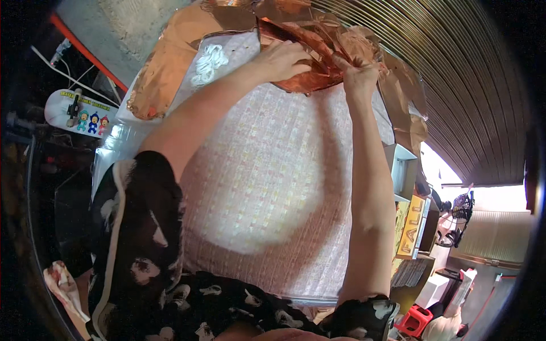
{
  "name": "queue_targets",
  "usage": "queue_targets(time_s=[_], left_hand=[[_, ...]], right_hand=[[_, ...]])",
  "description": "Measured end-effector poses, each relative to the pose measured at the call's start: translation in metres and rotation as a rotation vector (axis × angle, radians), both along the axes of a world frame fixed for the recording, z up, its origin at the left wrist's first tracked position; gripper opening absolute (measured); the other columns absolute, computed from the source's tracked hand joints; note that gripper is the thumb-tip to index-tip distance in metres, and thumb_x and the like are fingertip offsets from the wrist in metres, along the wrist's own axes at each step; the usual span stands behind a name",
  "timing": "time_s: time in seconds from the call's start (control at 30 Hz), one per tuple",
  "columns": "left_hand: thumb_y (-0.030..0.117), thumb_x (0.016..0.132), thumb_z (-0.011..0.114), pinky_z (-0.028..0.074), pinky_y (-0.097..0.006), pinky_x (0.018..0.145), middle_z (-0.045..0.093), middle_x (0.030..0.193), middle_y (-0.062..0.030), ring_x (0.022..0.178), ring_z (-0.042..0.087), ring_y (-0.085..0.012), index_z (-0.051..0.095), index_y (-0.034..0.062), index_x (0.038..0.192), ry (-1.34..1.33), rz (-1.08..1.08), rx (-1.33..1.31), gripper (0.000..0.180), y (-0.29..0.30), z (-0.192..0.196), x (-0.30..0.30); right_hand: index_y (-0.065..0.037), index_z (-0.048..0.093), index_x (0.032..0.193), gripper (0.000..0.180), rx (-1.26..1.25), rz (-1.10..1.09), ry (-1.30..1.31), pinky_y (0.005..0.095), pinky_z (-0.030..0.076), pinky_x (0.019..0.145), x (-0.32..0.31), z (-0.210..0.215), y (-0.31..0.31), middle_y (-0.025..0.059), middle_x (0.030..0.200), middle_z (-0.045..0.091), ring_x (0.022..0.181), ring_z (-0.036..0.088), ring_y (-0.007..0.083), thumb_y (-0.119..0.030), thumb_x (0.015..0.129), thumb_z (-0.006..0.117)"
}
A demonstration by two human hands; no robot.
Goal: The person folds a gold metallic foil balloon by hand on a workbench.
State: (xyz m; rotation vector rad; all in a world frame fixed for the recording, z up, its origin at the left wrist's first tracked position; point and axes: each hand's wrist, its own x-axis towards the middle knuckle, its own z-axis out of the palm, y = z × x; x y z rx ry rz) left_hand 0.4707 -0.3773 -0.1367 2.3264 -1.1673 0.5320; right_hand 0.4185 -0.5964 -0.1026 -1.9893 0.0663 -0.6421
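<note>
Both my arms reach forward over a pink woven fabric panel (267,182) that fills the middle of the view. My left hand (282,59) rests with curled fingers on a shiny copper-coloured foil sheet (318,42) at the panel's far edge. My right hand (359,74) pinches a crumpled fold of the same foil just to the right. More foil (165,68) spreads to the left, beside a white lace flower patch (209,62) under clear plastic.
A small skateboard deck with cartoon figures (79,112) hangs at the left. A corrugated metal shutter (472,85) curves along the right. Cardboard boxes (412,227), a black fan (460,213) and a red stool (414,321) stand at the lower right.
</note>
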Motion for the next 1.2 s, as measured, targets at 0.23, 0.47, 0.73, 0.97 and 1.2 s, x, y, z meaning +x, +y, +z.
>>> queue_targets(time_s=[0.23, 0.47, 0.73, 0.97, 1.2], left_hand=[[0.045, 0.097, 0.053, 0.024, -0.065, 0.114, 0.055, 0.149, -0.0137, 0.146, 0.040, -0.0322, 0.064, 0.0135, 0.138, 0.221, 0.302, 0.297, 0.052, -0.036, -0.057, 0.056], [0.029, 0.095, 0.049, 0.046, -0.065, 0.098, 0.060, 0.142, -0.0210, 0.132, 0.055, -0.0415, 0.075, 0.0075, 0.115, 0.374, 0.336, -0.112, 0.039, 0.077, -0.056, 0.115], [0.056, 0.097, 0.060, 0.058, -0.034, 0.075, 0.074, 0.086, -0.0070, 0.090, 0.075, -0.0215, 0.072, -0.0011, 0.106, 1.293, 0.345, -0.992, 0.059, 0.083, 0.035, -0.077], [0.027, 0.083, 0.080, 0.055, -0.034, 0.069, 0.075, 0.090, -0.0084, 0.078, 0.070, -0.0150, 0.068, -0.0014, 0.106, 0.658, 0.313, -0.515, 0.039, 0.144, -0.025, -0.141], [0.016, 0.083, 0.080, 0.054, -0.030, 0.071, 0.075, 0.098, -0.0113, 0.083, 0.070, -0.0130, 0.064, -0.0016, 0.119, 0.731, 0.385, -0.331, 0.043, 0.160, 0.001, -0.200]], right_hand=[[-0.003, 0.077, 0.109, 0.023, -0.331, 0.115, 0.028, 0.0363, 0.051, 0.093, -0.079, 0.007, -0.019, 0.0127, 0.104, 0.078, 0.097, 0.071, 0.0206, -0.017, 0.092, 0.077], [-0.009, 0.074, 0.116, 0.023, -0.766, 0.370, -0.020, 0.0569, 0.015, 0.124, -0.175, -0.013, 0.034, 0.0067, 0.122, 0.074, 0.136, 0.056, 0.0290, -0.007, 0.095, 0.066], [-0.006, 0.074, 0.112, 0.024, -0.736, 0.394, 0.081, 0.0554, 0.023, 0.123, -0.291, -0.009, 0.040, 0.0072, 0.120, 0.073, 0.132, 0.058, 0.0301, -0.004, 0.089, 0.069], [-0.005, 0.074, 0.114, 0.035, -0.649, 0.617, 0.283, 0.0527, 0.029, 0.120, -0.369, 0.029, 0.074, 0.0159, 0.118, 0.073, 0.125, 0.063, 0.0319, -0.025, 0.085, 0.080], [-0.014, 0.038, 0.159, 0.076, -0.945, 0.367, 0.179, 0.0628, 0.020, 0.121, -0.358, -0.018, 0.109, 0.0195, 0.165, 0.031, 0.152, 0.027, 0.0421, -0.050, 0.097, 0.063]])
